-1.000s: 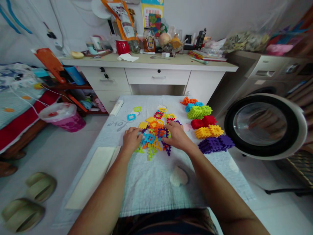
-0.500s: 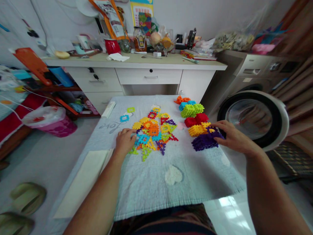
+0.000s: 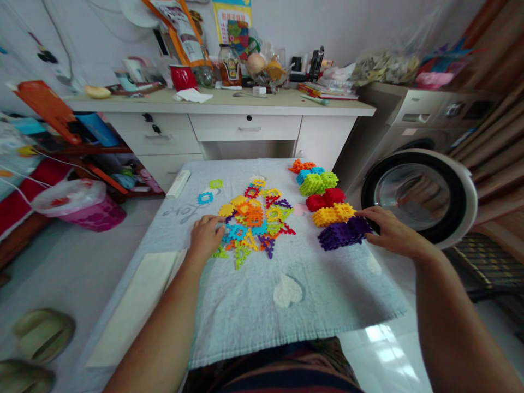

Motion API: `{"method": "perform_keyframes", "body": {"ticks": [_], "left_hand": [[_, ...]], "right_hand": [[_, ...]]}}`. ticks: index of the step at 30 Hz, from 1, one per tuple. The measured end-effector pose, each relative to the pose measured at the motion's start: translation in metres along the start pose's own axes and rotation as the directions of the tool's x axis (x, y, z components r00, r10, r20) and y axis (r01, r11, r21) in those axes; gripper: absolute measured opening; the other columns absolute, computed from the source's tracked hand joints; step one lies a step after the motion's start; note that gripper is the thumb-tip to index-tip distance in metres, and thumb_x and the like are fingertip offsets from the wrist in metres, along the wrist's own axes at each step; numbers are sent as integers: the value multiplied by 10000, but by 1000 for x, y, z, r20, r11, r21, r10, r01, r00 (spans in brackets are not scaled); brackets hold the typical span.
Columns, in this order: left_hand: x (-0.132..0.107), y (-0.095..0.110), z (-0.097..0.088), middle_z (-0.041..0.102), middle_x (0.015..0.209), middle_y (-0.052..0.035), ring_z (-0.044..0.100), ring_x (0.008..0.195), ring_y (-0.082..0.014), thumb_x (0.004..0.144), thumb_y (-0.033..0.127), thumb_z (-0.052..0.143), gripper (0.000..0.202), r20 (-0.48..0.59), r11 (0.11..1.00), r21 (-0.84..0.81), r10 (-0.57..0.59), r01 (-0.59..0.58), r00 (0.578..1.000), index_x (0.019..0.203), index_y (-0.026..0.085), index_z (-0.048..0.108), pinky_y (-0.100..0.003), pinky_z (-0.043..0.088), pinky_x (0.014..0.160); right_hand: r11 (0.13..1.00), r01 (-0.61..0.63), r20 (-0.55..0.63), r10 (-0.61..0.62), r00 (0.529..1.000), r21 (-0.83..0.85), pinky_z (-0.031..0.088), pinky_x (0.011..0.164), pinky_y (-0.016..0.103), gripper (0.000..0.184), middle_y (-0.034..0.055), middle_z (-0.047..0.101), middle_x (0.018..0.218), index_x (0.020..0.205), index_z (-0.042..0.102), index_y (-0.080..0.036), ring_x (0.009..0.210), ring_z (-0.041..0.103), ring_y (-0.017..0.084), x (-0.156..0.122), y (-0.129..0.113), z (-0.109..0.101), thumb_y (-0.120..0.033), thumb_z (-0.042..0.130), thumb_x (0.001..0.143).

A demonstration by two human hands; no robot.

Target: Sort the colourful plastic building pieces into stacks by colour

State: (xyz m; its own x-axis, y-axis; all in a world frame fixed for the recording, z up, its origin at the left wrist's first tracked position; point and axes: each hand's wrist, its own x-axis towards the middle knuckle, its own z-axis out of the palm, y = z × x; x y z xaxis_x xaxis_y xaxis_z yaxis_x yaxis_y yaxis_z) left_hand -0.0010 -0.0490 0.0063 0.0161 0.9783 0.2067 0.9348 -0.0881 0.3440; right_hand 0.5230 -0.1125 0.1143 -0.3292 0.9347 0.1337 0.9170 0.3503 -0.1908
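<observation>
A pile of loose flat plastic pieces (image 3: 254, 221) in many colours lies in the middle of a pale blue cloth (image 3: 254, 305) over a small table. My left hand (image 3: 206, 236) rests at the pile's left edge, fingers lightly bent on the pieces and holding nothing. Along the cloth's right side runs a row of colour-sorted stacks: orange (image 3: 301, 165), blue (image 3: 310, 173), green (image 3: 318, 183), red (image 3: 326, 198), yellow (image 3: 333, 214) and purple (image 3: 339, 233). My right hand (image 3: 388, 229) lies flat, its fingertips touching the purple stack's right end.
A white desk (image 3: 245, 128) crowded with jars and papers stands behind the table. To the right, a washing machine's round door (image 3: 417, 194) hangs open. A pink bin (image 3: 79, 204) sits on the floor at left, and slippers (image 3: 43, 333) lie at lower left.
My right hand left the loose pile and moved right to the purple stack, then settled at its right end. My left hand stayed at the pile. The view swung slightly to the right.
</observation>
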Motion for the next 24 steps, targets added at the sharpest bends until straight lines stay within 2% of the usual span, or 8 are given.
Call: {"method": "perform_keyframes", "body": {"ticks": [5, 7, 10, 12, 14, 17, 21, 24], "left_hand": [[-1, 2, -2, 645, 1187, -99, 579, 1165, -262, 883, 331, 473, 361, 3, 1000, -10, 0, 0, 1000, 1138, 222, 704, -416, 414, 1041], [-1, 3, -3, 645, 1185, -95, 578, 1171, -256, 886, 334, 473, 358, 1, 1000, -20, -2, 2, 1000, 1140, 225, 700, -412, 407, 1047], [-2, 3, -4, 640, 1198, -103, 575, 1176, -260, 885, 331, 478, 361, 2, 1000, -30, -9, 9, 1000, 1147, 216, 697, -421, 402, 1051], [-2, 4, -5, 641, 1195, -104, 574, 1175, -264, 885, 326, 480, 354, 6, 1000, -30, -7, 8, 1000, 1142, 219, 699, -428, 403, 1051], [-2, 5, -6, 645, 1182, -100, 577, 1170, -264, 884, 318, 484, 342, 10, 999, -33, -8, 8, 1000, 1133, 226, 700, -430, 405, 1051], [-2, 6, -7, 648, 1174, -106, 579, 1165, -265, 879, 308, 490, 335, 8, 998, -56, -16, 17, 1000, 1119, 211, 703, -429, 408, 1056], [-2, 5, -7, 657, 1133, -102, 586, 1138, -263, 877, 308, 494, 308, 6, 996, -85, -28, 28, 1000, 1064, 199, 712, -423, 422, 1050], [-2, 4, -7, 659, 1116, -93, 590, 1126, -258, 874, 314, 504, 301, 4, 995, -89, -35, 35, 999, 1063, 209, 714, -417, 425, 1046]], "right_hand": [[1000, -12, -46, 12, 999, -13, 462, 1016, 543, 520, 158, 631, 1222, 1279, 625, -194, 1148, 596, 358, 0, -17, -10, -412, 612, 807], [999, 10, -109, -6, 994, 32, 443, 1042, 548, 531, 162, 601, 1282, 1306, 606, -198, 1190, 572, 359, 3, -39, -16, -431, 621, 828], [985, 90, -143, -69, 987, 148, 434, 1069, 504, 456, 136, 590, 1302, 1302, 606, -230, 1223, 556, 318, 18, -92, -11, -370, 611, 867], [965, 139, -109, -117, 987, 223, 453, 1046, 473, 389, 121, 617, 1253, 1253, 629, -231, 1183, 581, 289, 33, -131, 5, -300, 611, 871], [951, 145, -19, -145, 989, 271, 480, 996, 441, 337, 115, 650, 1151, 1201, 652, -208, 1084, 615, 261, 48, -167, 28, -242, 608, 868], [971, 75, 100, -100, 990, 226, 482, 965, 419, 316, 132, 648, 1114, 1174, 663, -178, 1066, 610, 269, 64, -205, 63, -249, 633, 868], [991, -30, 132, 12, 991, 133, 479, 939, 410, 392, 160, 628, 1144, 1200, 650, -172, 1103, 593, 300, 71, -223, 92, -400, 652, 882], [987, -21, 134, 0, 991, 157, 469, 943, 395, 384, 151, 630, 1138, 1226, 632, -171, 1098, 590, 286, 70, -222, 103, -352, 637, 887]]}}
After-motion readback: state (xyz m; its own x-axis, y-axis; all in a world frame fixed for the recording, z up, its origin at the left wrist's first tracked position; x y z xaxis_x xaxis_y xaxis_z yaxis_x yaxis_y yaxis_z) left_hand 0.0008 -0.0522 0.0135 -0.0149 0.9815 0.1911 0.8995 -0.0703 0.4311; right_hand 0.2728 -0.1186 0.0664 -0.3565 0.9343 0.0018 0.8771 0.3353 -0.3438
